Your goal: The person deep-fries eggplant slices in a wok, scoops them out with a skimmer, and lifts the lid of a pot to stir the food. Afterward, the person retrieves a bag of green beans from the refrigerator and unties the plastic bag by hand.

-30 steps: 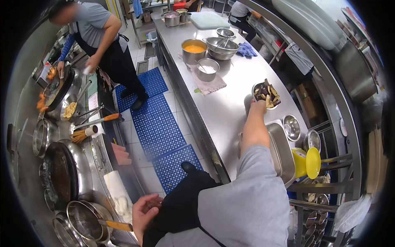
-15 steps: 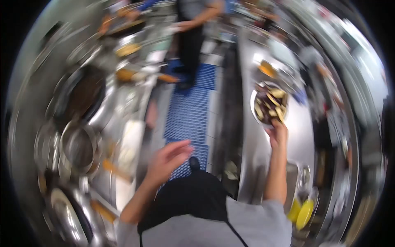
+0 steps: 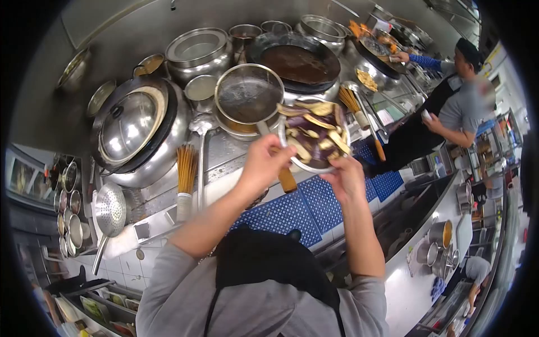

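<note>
A metal bowl (image 3: 347,133) heaped with cut eggplant strips (image 3: 314,128) is held in front of me over the stove edge. My right hand (image 3: 347,178) grips its lower right rim, the thumb over the edge. My left hand (image 3: 264,164) is closed at its left rim, with thumb and fingertips against the edge. Behind the bowl, a round mesh strainer (image 3: 249,92) rests on a pot. Its wooden handle (image 3: 287,180) shows below the bowl, partly hidden by my left hand. Farther back sits a black wok (image 3: 297,63) with dark liquid.
A lidded wok (image 3: 128,122), a bamboo brush (image 3: 185,168), a ladle (image 3: 202,124) and a perforated skimmer (image 3: 110,209) are to the left. One co-worker (image 3: 449,106) stands at the stove on the right. A steel counter (image 3: 401,281) runs at the lower right, beyond blue floor mats (image 3: 286,216).
My view has turned left from the aisle to the stove. The bowl has left the right-hand counter and is now over the stove edge. My left hand has come to its rim.
</note>
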A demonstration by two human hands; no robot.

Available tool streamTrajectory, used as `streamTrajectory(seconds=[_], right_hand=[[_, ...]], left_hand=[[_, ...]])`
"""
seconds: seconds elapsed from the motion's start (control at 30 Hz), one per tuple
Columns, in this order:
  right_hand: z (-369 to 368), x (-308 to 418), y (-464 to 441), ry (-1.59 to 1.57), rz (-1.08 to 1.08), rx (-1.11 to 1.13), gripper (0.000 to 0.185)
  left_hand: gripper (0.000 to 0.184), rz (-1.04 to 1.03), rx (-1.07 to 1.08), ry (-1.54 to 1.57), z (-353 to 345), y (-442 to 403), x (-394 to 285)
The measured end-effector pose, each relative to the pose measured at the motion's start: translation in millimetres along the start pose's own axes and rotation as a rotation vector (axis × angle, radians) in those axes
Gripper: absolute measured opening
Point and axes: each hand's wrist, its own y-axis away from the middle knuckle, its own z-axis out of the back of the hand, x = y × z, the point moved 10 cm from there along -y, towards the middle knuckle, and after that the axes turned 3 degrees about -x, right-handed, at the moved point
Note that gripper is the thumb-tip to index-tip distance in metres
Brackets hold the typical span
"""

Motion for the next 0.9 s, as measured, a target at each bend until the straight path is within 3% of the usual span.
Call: streamTrajectory(seconds=[0.13,0.17,0.3,0.33,0.43,0.53,0.7,0.83,0.9], right_hand=[[-75,-26,-23,0.042,-0.023,0.2,0.032],[-84,-35,-28,0.069,-0.05,0.286,0.04],[-48,-97,-52,0.331,-0.12,0.115,0.057],[-61,-120,-43,0.159,-0.261,0.261,0.053],[-101,-148,4,-0.089,-0.584,0.522,0.036],[-95,-138,0,-0.122,-0.6,0.482,0.024],[-88,-63,4,0.044,-0.539,0.44,0.023],[-95,-10,-21,0.021,-0.509,0.445,0.026],[-102,12,-41,-0.013,-0.492,0.452,0.022]], left_hand=[[0.014,-0.008,-0.168,0.18,74,-21,-4],[0.016,0.03,-0.19,0.223,90,-27,-2],[0.021,0.078,-0.276,0.193,151,-50,5],[0.011,0.091,-0.262,0.141,165,-60,12],[0.014,0.051,-0.334,0.095,194,-83,17],[0.02,-0.011,-0.433,0.001,211,-105,7],[0.029,-0.052,-0.561,-0.198,216,-152,-24],[0.028,-0.104,-0.595,-0.32,193,-208,-44],[0.014,-0.147,-0.608,-0.531,173,-245,-58]])
